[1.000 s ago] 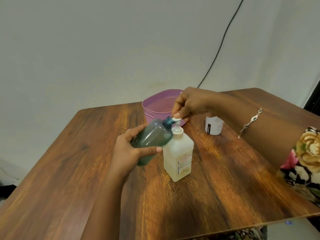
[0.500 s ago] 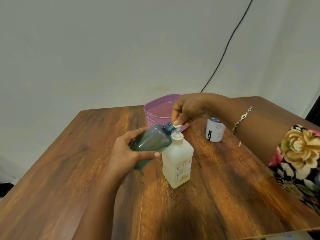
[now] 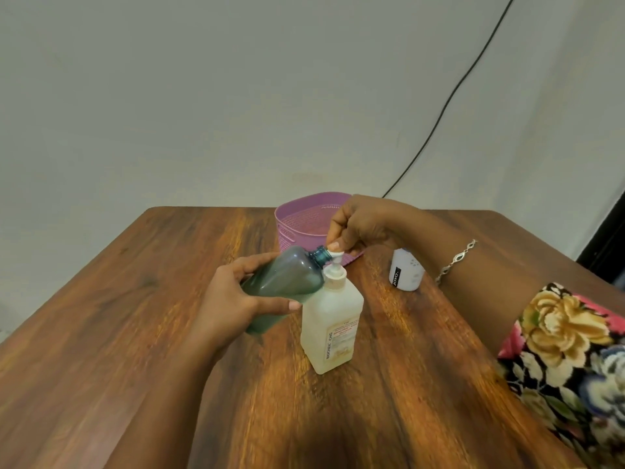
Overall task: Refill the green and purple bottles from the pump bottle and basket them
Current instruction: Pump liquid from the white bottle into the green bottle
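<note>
From the head camera, looking down at a wooden table [image 3: 135, 333]. The left hand [image 3: 233, 306] has the green bottle [image 3: 282, 286] wrapped up, fingers curled over the top of the body and thumb stretched along its underside, a firm hold. The bottle is tipped well over, almost lying flat in the air, its open teal neck pointing up and to the right, right at the spout of the pump bottle [image 3: 333, 319]. Neck and nozzle look to be touching, or as good as.

The pump bottle stands upright on the table near the middle, pale and milky with a printed label on its front corner. Over it comes the right hand [image 3: 363, 221], fingers bunched together and pinching down on the white pump head [image 3: 336, 254], fingertips on top of it. A thin silver bracelet [image 3: 455, 260] sits on that wrist, and a floral sleeve [image 3: 568, 360] fills the right edge.

Behind the hands, toward the far edge of the table, sits the purple basket [image 3: 301, 225], open top, perforated walls, partly hidden by the right hand. To the right of the pump bottle, well apart from it and tucked under the right forearm, stands a small white bottle [image 3: 404, 275] with a dark strip of lettering down its side; whether its top is purple I cannot tell from here. A black cable [image 3: 456, 93] runs down the plain wall [image 3: 203, 96] behind the table.
</note>
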{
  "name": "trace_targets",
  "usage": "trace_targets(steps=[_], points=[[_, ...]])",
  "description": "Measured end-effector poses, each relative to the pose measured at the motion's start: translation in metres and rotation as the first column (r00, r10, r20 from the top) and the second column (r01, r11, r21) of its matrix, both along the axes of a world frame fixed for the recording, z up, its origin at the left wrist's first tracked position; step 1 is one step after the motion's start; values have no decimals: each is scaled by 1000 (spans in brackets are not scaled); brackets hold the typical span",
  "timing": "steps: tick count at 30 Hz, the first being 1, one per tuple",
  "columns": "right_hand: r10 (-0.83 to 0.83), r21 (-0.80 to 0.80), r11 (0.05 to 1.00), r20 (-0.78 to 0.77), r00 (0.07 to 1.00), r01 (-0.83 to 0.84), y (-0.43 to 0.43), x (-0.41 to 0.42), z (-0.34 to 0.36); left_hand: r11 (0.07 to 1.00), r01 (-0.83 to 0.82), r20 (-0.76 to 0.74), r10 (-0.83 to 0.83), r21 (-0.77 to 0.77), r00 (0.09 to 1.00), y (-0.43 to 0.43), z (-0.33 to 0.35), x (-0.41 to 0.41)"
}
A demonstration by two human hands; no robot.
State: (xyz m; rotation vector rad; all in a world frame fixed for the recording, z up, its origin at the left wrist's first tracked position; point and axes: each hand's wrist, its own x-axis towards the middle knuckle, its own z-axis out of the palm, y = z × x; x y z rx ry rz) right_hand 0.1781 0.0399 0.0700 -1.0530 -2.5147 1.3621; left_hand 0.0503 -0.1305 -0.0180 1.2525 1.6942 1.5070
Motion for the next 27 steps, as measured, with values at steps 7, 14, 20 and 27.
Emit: trace_targets(steps=[7,14,20,27], points=[[5,-23,1000,-13,1000,-6,1,3,-9,1000,16,34,-16,-22,999,-2,-5,4],[43,-17,999,31,999,-43,6,1,0,1000,20,-19,-21,-21,1000,1,5,-3],[22,-13,1000,7,1000,-22,4,5,-17,998,48,12,-47,-41,999,-3,-8,3],[63,73,995,9,998,-64,1,7,3,1000,9,-15,-10,-6,1000,-2,3,-1]])
